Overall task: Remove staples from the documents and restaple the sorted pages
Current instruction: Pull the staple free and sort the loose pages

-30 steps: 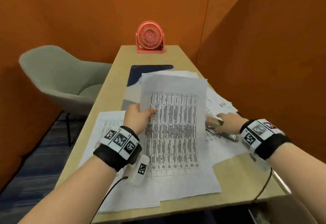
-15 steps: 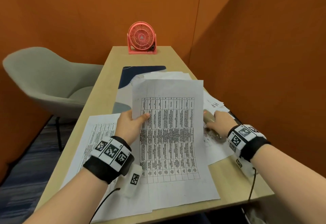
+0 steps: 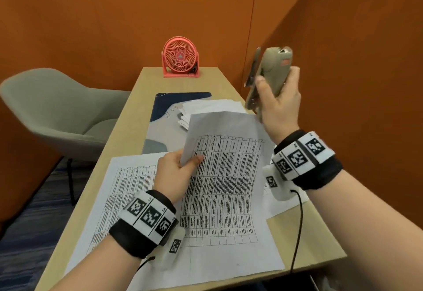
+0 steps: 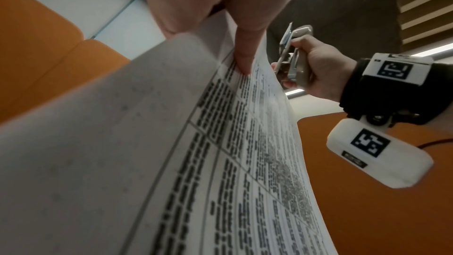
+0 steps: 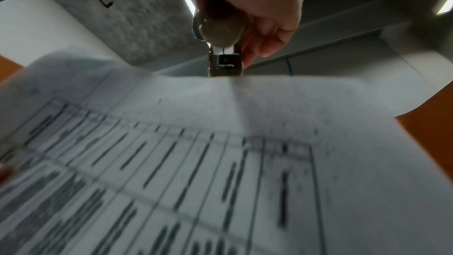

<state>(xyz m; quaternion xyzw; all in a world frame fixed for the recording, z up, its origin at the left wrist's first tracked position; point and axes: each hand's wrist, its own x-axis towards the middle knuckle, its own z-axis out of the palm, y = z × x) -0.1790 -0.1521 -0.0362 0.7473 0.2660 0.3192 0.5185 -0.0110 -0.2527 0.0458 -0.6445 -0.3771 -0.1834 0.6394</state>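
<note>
My left hand (image 3: 180, 171) pinches the left edge of a printed table document (image 3: 225, 176) and lifts its top off the desk; the left wrist view shows the thumb (image 4: 245, 59) pressed on the same document (image 4: 220, 162). My right hand (image 3: 278, 103) grips a beige stapler (image 3: 270, 73) upright in the air, above the sheet's top right corner. The stapler (image 4: 294, 57) shows beside the paper edge in the left wrist view. In the right wrist view the stapler (image 5: 221, 46) hangs just past the blurred document (image 5: 220, 162).
More printed sheets (image 3: 128, 187) lie under my left wrist, and a loose stack of papers (image 3: 210, 107) sits farther back on a blue desk mat (image 3: 164, 103). A red fan (image 3: 180, 59) stands at the far end of the wooden desk (image 3: 304, 245). A grey chair (image 3: 57, 112) stands left; orange walls close the right.
My right hand has picked the stapler up off the papers at the right and raised it high. The left hand has tilted the document's top upward.
</note>
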